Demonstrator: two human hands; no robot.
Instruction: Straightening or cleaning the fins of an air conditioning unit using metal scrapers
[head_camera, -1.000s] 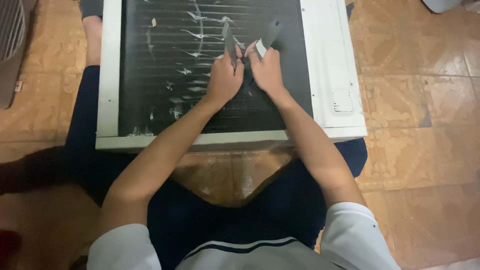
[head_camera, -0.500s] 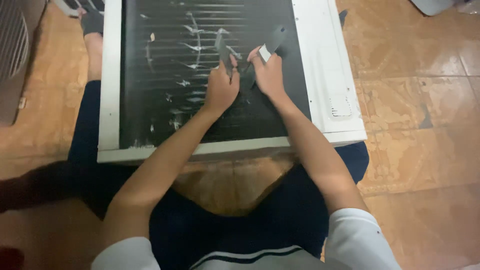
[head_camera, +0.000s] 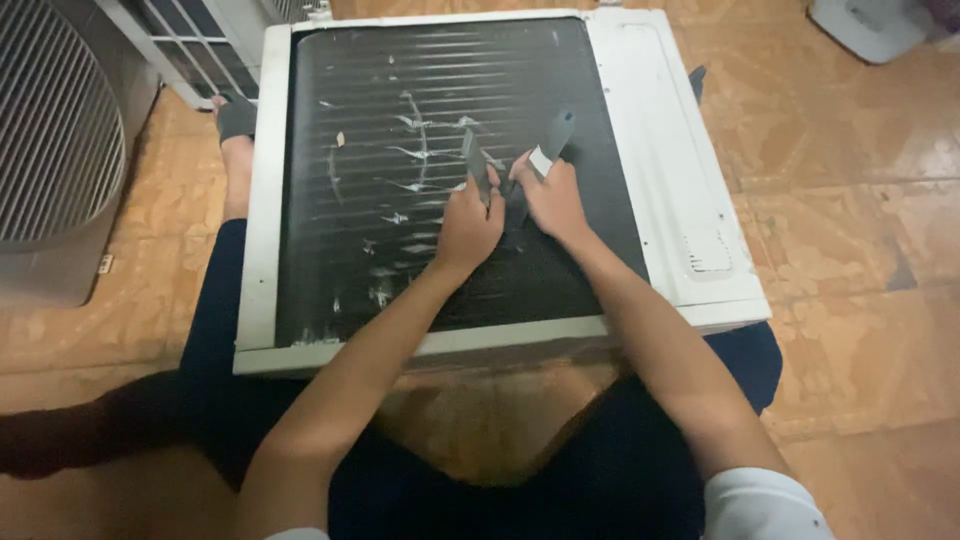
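Note:
A white air-conditioner unit (head_camera: 680, 200) lies flat across my legs, its dark finned coil (head_camera: 400, 250) facing up with pale scratched and bent patches. My left hand (head_camera: 468, 225) rests on the coil near its middle, fingers closed around a dark flat tool (head_camera: 472, 160) that sticks up past my fingers. Right beside it my right hand (head_camera: 552, 200) grips a second dark tool with a white band (head_camera: 555, 135), angled up and to the right. The two hands almost touch.
I sit on an orange-brown tiled floor (head_camera: 850, 260) with my legs under the unit. A grey fan grille (head_camera: 55, 140) and a white slatted cover (head_camera: 190, 45) stand at the upper left. A white object (head_camera: 870, 25) lies at the upper right.
The view has shifted, so the unit and hands sit lower and further right in frame. Both hands stay together on the coil, holding their tools, with only small movements.

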